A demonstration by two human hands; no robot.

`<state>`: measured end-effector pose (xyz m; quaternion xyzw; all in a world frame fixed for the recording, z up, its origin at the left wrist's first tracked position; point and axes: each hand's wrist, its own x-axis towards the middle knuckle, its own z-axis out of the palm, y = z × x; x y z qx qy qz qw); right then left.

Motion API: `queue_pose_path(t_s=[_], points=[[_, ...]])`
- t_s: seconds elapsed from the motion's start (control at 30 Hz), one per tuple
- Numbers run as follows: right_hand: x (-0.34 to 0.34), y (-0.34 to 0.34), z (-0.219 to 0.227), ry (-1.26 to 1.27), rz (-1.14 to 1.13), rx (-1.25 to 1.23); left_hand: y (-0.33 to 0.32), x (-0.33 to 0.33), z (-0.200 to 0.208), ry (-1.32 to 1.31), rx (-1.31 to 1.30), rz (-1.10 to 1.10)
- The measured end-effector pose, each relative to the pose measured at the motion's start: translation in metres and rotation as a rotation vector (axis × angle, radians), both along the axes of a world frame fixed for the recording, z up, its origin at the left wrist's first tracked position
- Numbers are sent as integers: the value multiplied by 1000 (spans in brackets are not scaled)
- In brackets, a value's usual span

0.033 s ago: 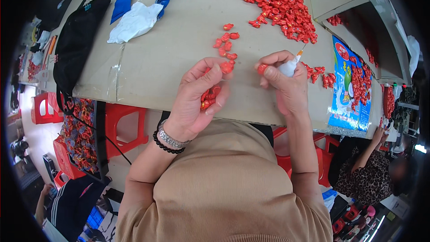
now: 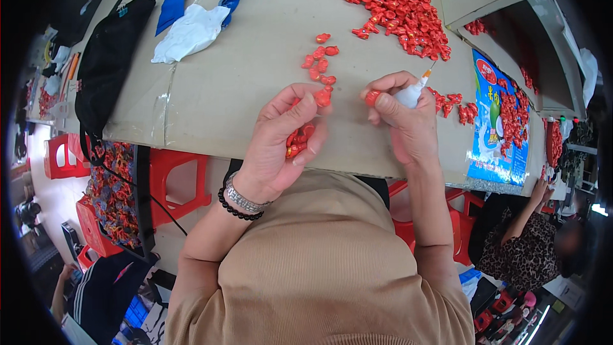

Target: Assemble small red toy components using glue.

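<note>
My left hand [image 2: 276, 142] is curled above the table's near part, with several small glossy red plastic pieces [image 2: 299, 140] in its palm. Between its thumb and forefinger it pinches another red piece [image 2: 324, 96]. To the right, my right hand [image 2: 412, 124] is closed around a small white glue bottle [image 2: 408, 96], whose orange-based needle tip [image 2: 426, 74] points up and away. The same hand's thumb and fingers grip a rounded red piece [image 2: 371, 98]. A gap separates the two pinched pieces. Just beyond my hands lies a loose row of red pieces [image 2: 317, 64].
A large heap of red pieces [image 2: 389, 6] covers the far table. More lie on a blue printed sheet [image 2: 488, 153] at right, below an open cabinet [image 2: 504, 32]. A white crumpled bag [image 2: 188, 35] and black cloth bag [image 2: 112, 64] lie left. Co-workers sit at both sides.
</note>
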<state>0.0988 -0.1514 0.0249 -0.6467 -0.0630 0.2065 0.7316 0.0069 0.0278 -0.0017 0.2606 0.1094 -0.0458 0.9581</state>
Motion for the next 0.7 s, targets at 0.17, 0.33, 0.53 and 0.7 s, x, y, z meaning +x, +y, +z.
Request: queue_pose_path(t_s=[0.17,0.33,0.53,0.7], points=[[-4,3,1,153,-4,167,-14,-1,2,-22,-52,-74],[-9,3,-3,184,-6,280,-20,1,5,-8,-37,-106],[-16,7,0,73,-41,299,-21,0,10,21,103,-84],[-19,10,3,-20,-33,231,-23,0,9,-28,249,-42]])
